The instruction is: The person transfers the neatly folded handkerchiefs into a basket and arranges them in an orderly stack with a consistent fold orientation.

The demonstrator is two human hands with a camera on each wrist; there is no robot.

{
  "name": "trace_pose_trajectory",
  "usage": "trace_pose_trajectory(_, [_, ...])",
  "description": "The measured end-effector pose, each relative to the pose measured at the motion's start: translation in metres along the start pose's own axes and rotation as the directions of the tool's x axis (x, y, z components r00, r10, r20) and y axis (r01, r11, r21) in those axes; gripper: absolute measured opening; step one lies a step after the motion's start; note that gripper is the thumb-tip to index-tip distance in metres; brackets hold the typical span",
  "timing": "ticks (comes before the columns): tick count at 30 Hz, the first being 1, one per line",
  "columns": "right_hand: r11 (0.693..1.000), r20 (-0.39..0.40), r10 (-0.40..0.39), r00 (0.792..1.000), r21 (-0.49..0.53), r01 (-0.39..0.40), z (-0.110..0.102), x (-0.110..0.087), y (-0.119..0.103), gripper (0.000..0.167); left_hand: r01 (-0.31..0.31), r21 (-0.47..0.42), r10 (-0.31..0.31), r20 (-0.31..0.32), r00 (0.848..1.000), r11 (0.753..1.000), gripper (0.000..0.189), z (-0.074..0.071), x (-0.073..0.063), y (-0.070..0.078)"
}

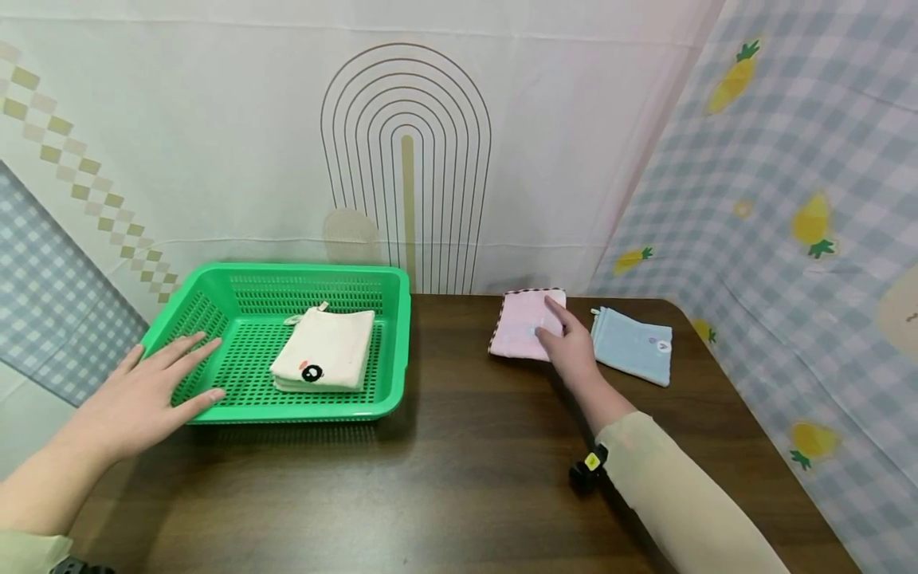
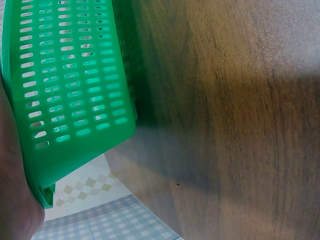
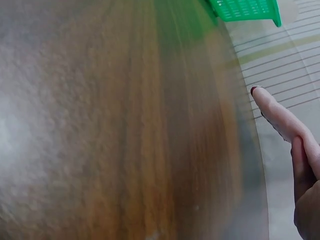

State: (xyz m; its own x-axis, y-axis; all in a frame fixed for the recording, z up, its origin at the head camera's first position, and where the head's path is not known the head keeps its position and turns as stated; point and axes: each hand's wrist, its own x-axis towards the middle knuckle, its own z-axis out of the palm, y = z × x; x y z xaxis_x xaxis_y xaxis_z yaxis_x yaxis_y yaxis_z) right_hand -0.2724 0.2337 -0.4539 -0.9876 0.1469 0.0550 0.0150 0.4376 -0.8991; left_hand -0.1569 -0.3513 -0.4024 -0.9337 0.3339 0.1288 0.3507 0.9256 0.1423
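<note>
A white printed cloth (image 1: 574, 104) hangs behind the brown wood-grain worktop (image 1: 459, 494), with gingham cloth (image 1: 810, 319) bearing yellow fruit prints on the right. On the worktop's left stands a green perforated plastic basket (image 1: 397, 343). The left hand (image 1: 154, 395) rests over the basket's left rim, fingers straight and spread, gripping nothing. The right hand (image 1: 577, 359) grips a folded pink towel (image 1: 511, 331) with checked trim, thumb and forefinger across its face; the other fingers are hidden. This towel is right of the basket and well apart from it. A folded cream towel (image 1: 333, 343) lies inside the basket, right of its middle. A folded pale-blue towel (image 1: 631, 347) lies on the worktop just right of the right hand.
</note>
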Motion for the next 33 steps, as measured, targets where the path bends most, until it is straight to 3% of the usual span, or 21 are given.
trace_pose_trajectory(33, [0.982, -0.01, -0.062, 0.998, 0.181, 0.063, 0.014, -0.033, -0.041, 0.059, 0.013, 0.005, -0.013, 0.008, 1.0, 1.0, 0.082, 0.0, 0.0, 0.001])
